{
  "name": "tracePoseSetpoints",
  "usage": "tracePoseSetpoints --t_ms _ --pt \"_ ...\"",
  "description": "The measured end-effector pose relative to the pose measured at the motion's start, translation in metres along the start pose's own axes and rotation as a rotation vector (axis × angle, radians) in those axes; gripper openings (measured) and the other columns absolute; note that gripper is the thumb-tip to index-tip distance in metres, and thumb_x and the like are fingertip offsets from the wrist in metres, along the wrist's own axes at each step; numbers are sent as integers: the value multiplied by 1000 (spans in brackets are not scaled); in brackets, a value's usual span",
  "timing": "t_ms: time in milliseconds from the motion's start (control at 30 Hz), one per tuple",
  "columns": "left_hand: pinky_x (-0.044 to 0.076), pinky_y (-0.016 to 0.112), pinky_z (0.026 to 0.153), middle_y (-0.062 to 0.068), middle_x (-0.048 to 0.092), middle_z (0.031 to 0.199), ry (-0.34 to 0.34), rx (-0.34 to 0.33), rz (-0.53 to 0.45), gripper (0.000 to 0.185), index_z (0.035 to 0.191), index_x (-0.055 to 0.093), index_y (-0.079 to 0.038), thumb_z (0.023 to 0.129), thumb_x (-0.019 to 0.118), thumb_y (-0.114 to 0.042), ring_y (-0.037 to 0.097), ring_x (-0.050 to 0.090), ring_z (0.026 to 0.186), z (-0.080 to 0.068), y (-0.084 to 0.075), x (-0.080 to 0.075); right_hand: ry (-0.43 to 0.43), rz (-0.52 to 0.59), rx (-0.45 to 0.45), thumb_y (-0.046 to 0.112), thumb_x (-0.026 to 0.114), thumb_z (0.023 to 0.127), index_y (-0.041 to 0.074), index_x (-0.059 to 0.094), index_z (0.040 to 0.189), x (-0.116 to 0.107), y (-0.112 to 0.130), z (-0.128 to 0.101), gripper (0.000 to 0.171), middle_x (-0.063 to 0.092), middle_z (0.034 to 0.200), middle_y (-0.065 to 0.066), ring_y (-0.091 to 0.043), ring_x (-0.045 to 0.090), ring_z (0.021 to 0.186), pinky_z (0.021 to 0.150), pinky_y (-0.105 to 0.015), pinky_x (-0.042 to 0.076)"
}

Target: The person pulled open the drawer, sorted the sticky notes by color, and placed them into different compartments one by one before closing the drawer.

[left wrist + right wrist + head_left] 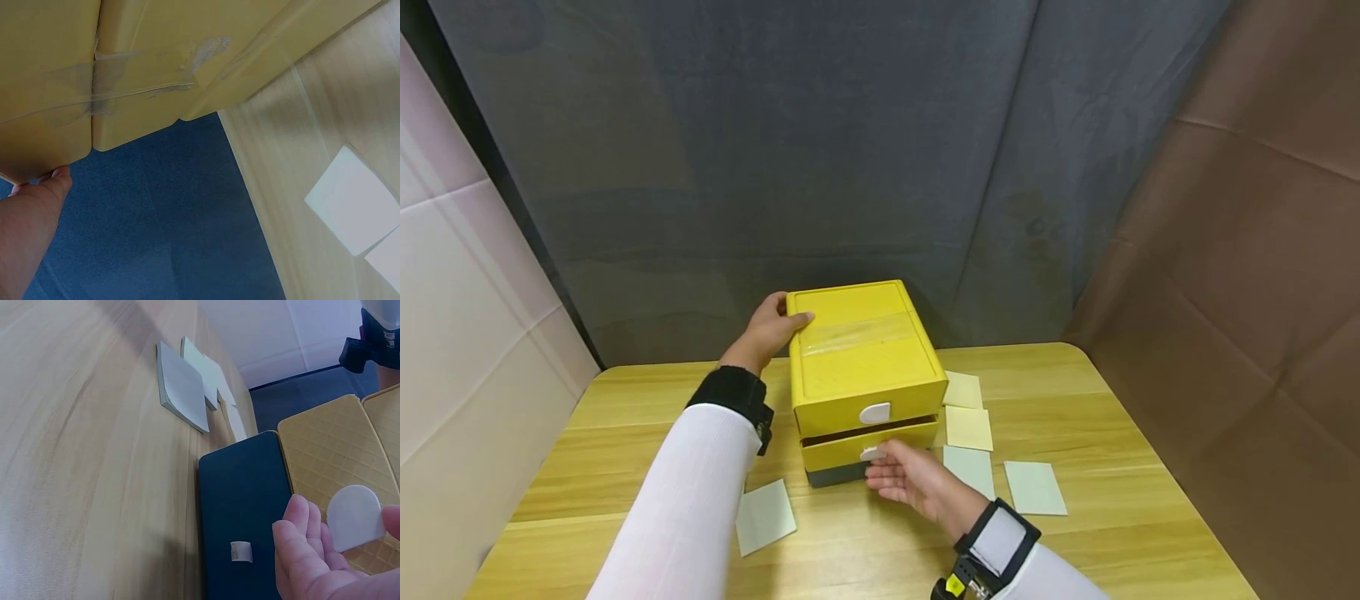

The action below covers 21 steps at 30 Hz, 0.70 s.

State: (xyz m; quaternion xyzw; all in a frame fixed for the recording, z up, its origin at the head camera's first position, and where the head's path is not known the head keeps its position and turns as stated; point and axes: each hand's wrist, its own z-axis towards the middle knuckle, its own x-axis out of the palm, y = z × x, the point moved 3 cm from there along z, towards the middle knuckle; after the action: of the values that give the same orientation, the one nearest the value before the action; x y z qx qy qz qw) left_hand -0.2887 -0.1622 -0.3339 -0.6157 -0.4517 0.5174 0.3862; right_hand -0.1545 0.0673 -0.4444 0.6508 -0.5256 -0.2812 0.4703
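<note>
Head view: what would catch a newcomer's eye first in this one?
The bright yellow drawer box in the middle of the wooden table stands out at once. The left hand rests on its top rear corner, while the right hand has its fingers at the white tab of the middle drawer, which stands slightly out. Pale paper pads lie scattered on both sides.
</note>
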Motion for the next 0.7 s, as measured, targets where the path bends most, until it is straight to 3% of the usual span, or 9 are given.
tracePoseSetpoints --t_ms 367,700 --pt "35 44 112 17 35 147 6 -6 14 66 151 20 -6 98 56 -22 32 43 126 2 0 0 49 -35 2 29 48 96 -11 56 121 -3 -3 -14 48 63 101 -12 -19 64 89 87 -36 54" --pt "34 43 112 17 33 150 8 -4 5 68 152 18 -6 98 56 -22 32 41 129 3 0 1 43 -54 28 29 51 96 -9 60 116 -7 -5 -26 44 65 98 -11 -18 66 87 84 -35 55"
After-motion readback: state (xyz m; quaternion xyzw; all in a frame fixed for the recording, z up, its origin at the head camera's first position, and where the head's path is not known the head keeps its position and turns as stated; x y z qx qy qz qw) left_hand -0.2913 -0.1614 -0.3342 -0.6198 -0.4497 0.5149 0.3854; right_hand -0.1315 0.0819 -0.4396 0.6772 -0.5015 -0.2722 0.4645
